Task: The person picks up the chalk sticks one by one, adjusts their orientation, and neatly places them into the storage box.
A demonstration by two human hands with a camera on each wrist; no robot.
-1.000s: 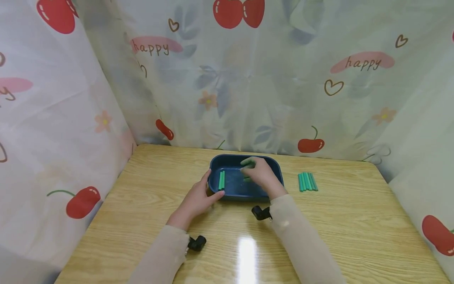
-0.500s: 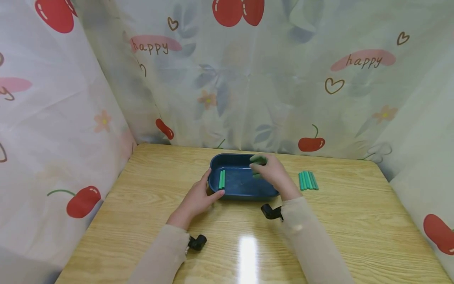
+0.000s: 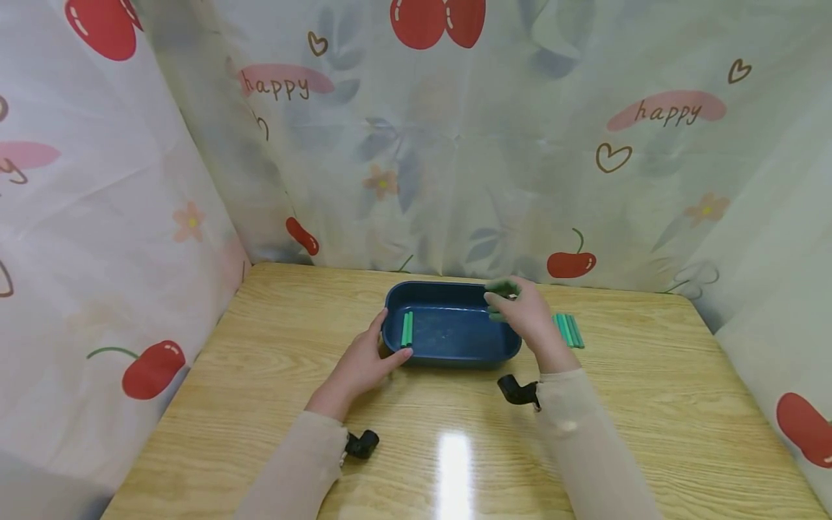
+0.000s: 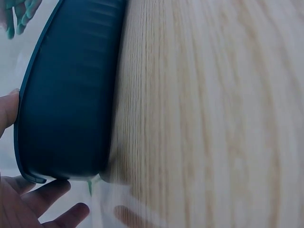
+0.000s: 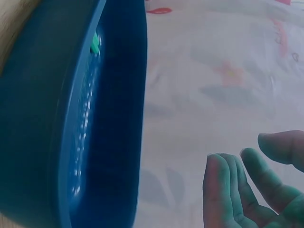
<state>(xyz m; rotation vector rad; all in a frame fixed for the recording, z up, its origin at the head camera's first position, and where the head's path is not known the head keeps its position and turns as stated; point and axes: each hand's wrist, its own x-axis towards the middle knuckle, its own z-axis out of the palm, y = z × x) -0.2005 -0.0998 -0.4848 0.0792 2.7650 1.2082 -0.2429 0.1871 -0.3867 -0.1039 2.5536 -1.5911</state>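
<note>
A dark blue rectangular tub [image 3: 455, 332] stands on the table. At its left end my left hand [image 3: 357, 368] holds it, thumb on the front rim and fingers round the side; the left wrist view shows thumb and fingers at the tub wall [image 4: 66, 95]. Inside, two green sticks [image 3: 406, 329] lie side by side near the left end. My right hand [image 3: 528, 314] hovers over the tub's right end, its fingers loosely bent. Nothing shows between those fingers [image 5: 218, 190] in the right wrist view. Several green sticks [image 3: 569, 331] lie in a row to the right, partly hidden by this hand.
The wooden table [image 3: 416, 448] runs to a patterned cloth [image 3: 448, 159] at the back and both sides. Each wrist carries a small black camera mount, the left one [image 3: 362, 443] and the right one [image 3: 516, 390] both low over the table.
My right hand has moved right, from above the middle of the tub to above its right end, and now covers part of the stick row. My left hand and the tub stay put.
</note>
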